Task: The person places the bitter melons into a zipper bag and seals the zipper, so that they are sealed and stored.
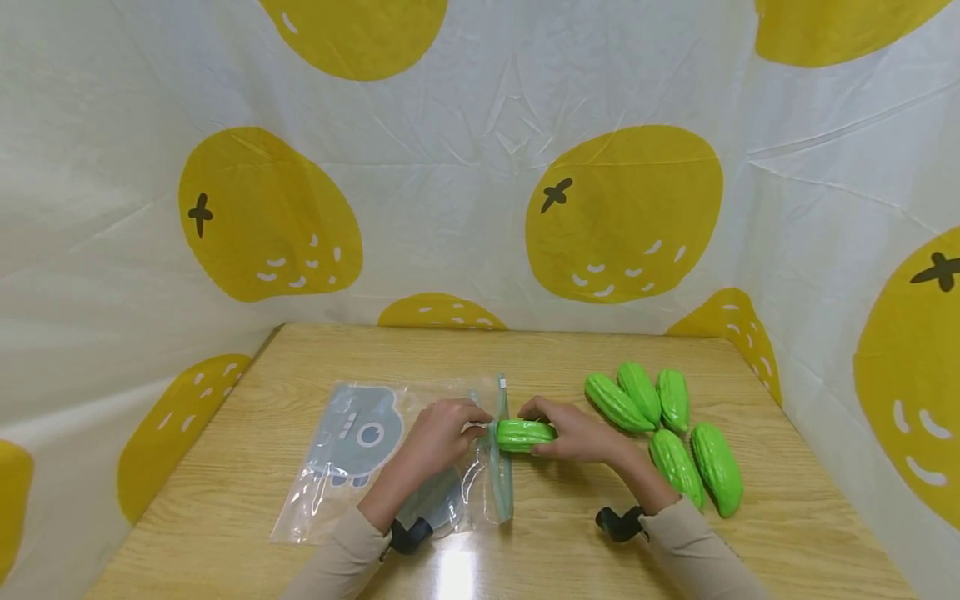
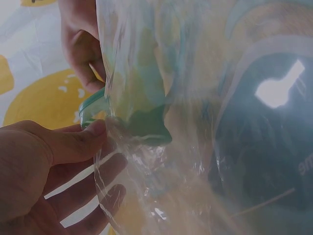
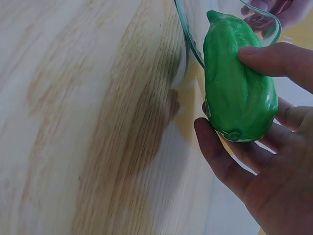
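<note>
My right hand (image 1: 576,432) grips a glossy green, ridged bitter melon (image 1: 517,435) around its blunt end, thumb on one side and fingers on the other. The melon's pointed end is at the mouth of a clear zip bag (image 1: 480,492), inside its green-edged opening in the right wrist view. With thumb and forefinger, my left hand (image 1: 442,433) pinches the bag's rim; its other fingers spread behind the film in the left wrist view. The bag lies flat to the left, with a grey-blue cartoon creature printed on it.
Several more green bitter melons (image 1: 678,467) lie on the wooden table (image 1: 375,350) to the right of my right hand. White cloth (image 1: 450,200) printed with yellow fruit stands around the table's back and sides.
</note>
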### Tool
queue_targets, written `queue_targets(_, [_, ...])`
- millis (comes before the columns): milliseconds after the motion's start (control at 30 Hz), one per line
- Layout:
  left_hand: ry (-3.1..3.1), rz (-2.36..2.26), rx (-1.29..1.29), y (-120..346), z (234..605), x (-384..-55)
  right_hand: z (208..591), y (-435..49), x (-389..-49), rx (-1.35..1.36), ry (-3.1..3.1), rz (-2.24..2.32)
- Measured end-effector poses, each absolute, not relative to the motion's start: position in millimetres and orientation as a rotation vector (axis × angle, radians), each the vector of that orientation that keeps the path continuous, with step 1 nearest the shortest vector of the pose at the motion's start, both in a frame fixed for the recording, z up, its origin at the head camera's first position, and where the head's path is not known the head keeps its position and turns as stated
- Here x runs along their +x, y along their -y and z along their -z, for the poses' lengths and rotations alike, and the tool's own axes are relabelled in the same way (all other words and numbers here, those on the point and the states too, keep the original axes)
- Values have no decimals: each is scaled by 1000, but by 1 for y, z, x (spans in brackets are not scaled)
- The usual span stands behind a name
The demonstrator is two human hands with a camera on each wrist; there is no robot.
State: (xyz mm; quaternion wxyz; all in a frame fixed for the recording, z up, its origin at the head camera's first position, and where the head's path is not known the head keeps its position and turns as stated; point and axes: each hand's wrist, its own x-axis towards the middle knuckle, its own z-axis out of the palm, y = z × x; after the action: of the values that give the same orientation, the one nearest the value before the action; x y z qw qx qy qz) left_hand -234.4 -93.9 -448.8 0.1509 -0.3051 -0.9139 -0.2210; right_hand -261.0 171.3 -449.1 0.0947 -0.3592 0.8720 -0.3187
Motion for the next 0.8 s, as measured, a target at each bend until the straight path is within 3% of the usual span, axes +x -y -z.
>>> queue_targets(800, [2631, 638, -886, 94, 449, -234, 457, -160, -261, -1024, -2562, 969])
